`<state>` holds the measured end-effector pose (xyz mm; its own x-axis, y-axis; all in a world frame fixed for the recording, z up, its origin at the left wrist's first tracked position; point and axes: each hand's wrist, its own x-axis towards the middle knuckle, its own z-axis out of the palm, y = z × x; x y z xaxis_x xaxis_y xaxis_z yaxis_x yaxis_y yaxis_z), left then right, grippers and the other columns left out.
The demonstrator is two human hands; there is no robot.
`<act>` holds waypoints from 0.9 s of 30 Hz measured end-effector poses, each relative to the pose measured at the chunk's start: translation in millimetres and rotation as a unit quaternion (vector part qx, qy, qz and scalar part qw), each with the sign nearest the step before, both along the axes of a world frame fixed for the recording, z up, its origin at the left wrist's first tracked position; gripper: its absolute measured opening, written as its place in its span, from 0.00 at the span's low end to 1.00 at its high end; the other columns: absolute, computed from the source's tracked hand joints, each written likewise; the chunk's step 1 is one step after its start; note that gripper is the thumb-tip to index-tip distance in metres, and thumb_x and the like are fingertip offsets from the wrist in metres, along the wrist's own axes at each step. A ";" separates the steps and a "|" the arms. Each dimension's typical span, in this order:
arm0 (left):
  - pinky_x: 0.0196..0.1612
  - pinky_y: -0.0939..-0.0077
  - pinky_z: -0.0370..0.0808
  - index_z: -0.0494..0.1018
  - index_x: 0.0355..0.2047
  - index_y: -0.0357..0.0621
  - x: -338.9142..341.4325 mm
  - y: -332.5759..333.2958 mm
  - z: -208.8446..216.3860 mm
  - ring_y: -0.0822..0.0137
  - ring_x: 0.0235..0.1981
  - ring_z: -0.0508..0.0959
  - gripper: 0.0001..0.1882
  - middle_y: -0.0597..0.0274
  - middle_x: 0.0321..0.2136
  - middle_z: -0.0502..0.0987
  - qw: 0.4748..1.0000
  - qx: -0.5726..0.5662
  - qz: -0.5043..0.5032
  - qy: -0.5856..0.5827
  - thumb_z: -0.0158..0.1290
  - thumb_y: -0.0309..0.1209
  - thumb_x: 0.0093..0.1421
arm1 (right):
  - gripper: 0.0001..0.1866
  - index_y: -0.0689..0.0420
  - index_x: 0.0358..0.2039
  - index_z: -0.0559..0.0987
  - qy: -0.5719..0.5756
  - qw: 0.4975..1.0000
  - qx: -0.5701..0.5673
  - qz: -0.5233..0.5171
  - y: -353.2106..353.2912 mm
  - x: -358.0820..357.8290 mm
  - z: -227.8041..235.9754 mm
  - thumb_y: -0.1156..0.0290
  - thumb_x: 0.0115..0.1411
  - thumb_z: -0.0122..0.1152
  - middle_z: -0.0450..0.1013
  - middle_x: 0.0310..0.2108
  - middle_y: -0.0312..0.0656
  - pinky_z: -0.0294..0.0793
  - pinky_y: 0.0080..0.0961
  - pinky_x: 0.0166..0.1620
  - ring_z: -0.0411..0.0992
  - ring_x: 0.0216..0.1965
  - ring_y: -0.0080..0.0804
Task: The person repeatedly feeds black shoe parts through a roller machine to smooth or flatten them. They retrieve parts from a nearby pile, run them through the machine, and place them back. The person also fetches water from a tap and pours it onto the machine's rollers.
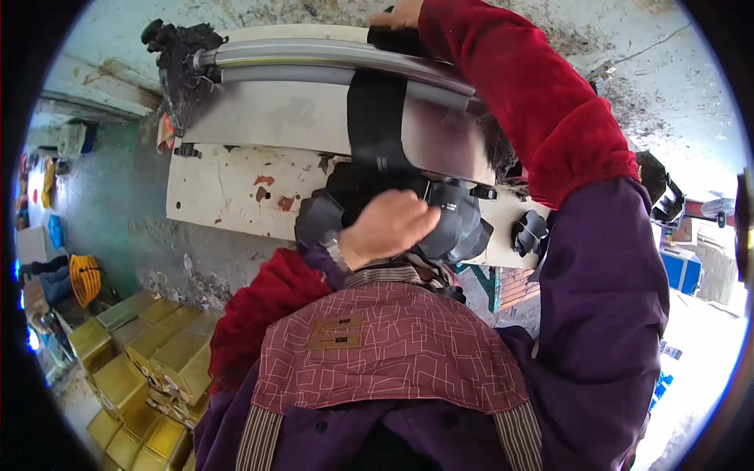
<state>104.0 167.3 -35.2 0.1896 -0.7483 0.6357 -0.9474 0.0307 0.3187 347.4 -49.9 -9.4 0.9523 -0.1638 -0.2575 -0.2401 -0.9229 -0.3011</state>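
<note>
A cutting machine with two long grey rails [314,59] and a shiny metal plate [267,114] stands on a worn white table [228,192]. A black carriage [377,118] rides across the rails. My left hand [386,226] is closed over the dark grey motor housing [459,224] at the machine's near side. My right arm in a red sleeve [542,110] reaches over the machine. My right hand [399,14] lies at the far edge by a black part [386,38]. Its fingers are hidden.
Several yellow boxes [149,353] are stacked on the floor at lower left, with an orange basket [85,276] beyond them. A black lump of machinery [181,63] sits at the rails' left end. A blue crate [679,271] stands at right.
</note>
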 end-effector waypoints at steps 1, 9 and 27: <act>0.26 0.76 0.68 0.68 0.26 0.44 -14.5 -2.3 -15.9 0.68 0.24 0.68 0.07 0.67 0.21 0.63 0.999 0.030 -0.008 0.007 0.49 0.29 0.44 | 0.19 0.57 0.30 0.79 -0.041 0.997 0.010 -0.061 5.2 -3.2 8.6 0.54 0.48 0.52 0.74 0.31 0.52 0.69 0.38 0.37 0.72 0.33 0.49; 0.29 0.76 0.69 0.66 0.22 0.44 -37.5 -17.0 -39.1 0.67 0.27 0.68 0.04 0.65 0.21 0.63 0.993 0.084 -0.059 0.064 0.48 0.28 0.44 | 0.21 0.56 0.31 0.79 0.062 0.974 -0.149 0.161 -23.6 -0.2 18.4 0.52 0.45 0.55 0.74 0.32 0.51 0.69 0.38 0.36 0.72 0.34 0.45; 0.35 0.66 0.71 0.71 0.36 0.44 252.5 -40.4 131.7 0.58 0.30 0.75 0.14 0.58 0.27 0.75 0.960 0.087 0.176 0.198 0.50 0.35 0.50 | 0.22 0.52 0.47 0.70 -0.258 0.885 -0.297 0.250 -104.5 -103.8 285.3 0.72 0.47 0.54 0.72 0.31 0.51 0.68 0.38 0.38 0.70 0.33 0.50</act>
<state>356.5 127.0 96.4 0.6512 -0.6822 0.3324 -0.6925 -0.3550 0.6280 243.6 -154.5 276.0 0.9097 0.3501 0.2232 0.2701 -0.9073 0.3223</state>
